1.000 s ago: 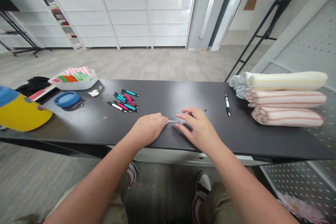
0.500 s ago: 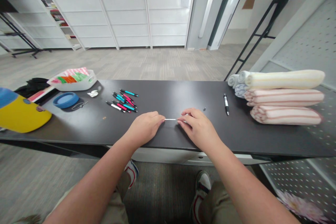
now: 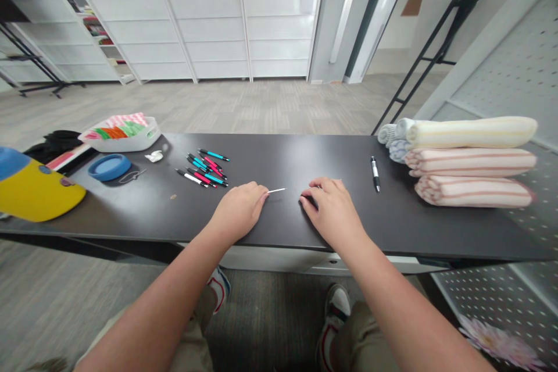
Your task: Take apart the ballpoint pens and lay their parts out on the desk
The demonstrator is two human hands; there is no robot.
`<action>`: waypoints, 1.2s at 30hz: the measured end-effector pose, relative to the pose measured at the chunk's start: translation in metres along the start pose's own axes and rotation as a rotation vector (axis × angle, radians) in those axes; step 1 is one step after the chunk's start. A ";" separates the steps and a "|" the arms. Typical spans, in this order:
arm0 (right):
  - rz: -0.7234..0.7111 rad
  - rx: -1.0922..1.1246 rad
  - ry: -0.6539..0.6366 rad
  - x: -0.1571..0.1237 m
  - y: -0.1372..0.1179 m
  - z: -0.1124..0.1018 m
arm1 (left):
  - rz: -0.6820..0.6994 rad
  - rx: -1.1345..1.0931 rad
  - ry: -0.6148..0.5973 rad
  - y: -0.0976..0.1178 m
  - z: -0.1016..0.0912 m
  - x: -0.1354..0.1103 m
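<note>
The left hand point(image 3: 239, 209) is pinching one end of a thin white stick point(image 3: 278, 190) between thumb and fingers, and the free end is pointing toward the right hand point(image 3: 335, 212) without touching it. The right hand is curling its thumb and forefinger close together near the table, but whether they are gripping something small I cannot tell. The stick is looking much like a pen refill; as far as shows, it is being held by itself, joined to nothing and not sitting inside any pen, so work on this piece appears to be standing unfinished. Beyond the left hand, a loose pile of pens point(image 3: 204, 176) is lying on the dark table point(image 3: 279, 157), most seeming whole, though they are too small to judge surely. Past the right hand, a single black and white pen point(image 3: 375, 174) is lying apart from them. Farther out, rolled towels point(image 3: 473, 161) are resting in a stack on the right, while a blue ring point(image 3: 108, 167) and a white basket point(image 3: 148, 138) are sitting on the left.
</note>
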State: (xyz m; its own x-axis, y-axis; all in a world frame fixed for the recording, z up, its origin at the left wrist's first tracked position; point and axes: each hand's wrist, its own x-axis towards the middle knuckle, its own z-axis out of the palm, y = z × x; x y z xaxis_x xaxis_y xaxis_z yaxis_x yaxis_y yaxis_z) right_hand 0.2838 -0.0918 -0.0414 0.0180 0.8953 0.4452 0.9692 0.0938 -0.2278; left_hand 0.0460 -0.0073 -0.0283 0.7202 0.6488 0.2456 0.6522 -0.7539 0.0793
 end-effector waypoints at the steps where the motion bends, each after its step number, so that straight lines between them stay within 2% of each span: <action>1: 0.003 0.005 0.000 0.000 0.000 0.000 | 0.001 -0.002 -0.002 0.000 0.000 0.000; 5: 0.023 0.023 0.033 -0.001 0.002 -0.004 | -0.009 -0.005 -0.013 0.000 -0.001 0.000; 8: 0.088 -0.019 0.066 -0.002 0.003 -0.008 | -0.020 -0.003 -0.021 0.001 -0.002 0.000; 14: 0.223 -0.095 -0.007 -0.004 0.003 -0.008 | -0.032 0.000 -0.024 0.002 -0.003 -0.001; 24: 0.357 -0.100 -0.014 -0.005 -0.002 -0.011 | -0.025 -0.012 -0.027 0.002 -0.004 -0.001; 30: 0.302 -0.042 0.065 -0.006 0.003 -0.005 | -0.011 -0.010 -0.008 0.000 -0.002 -0.001; 33: 0.221 0.032 0.124 -0.005 0.002 -0.005 | 0.000 -0.020 -0.005 0.000 -0.002 -0.001; 36: 0.098 0.115 0.114 -0.005 -0.003 -0.008 | 0.021 -0.035 -0.019 0.002 -0.004 -0.001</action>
State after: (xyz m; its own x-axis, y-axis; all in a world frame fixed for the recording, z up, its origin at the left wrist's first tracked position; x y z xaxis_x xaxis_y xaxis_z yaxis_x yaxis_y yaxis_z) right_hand 0.2825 -0.1005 -0.0361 0.1446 0.8479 0.5100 0.9272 0.0639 -0.3692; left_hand 0.0452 -0.0097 -0.0246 0.7381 0.6348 0.2287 0.6288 -0.7700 0.1081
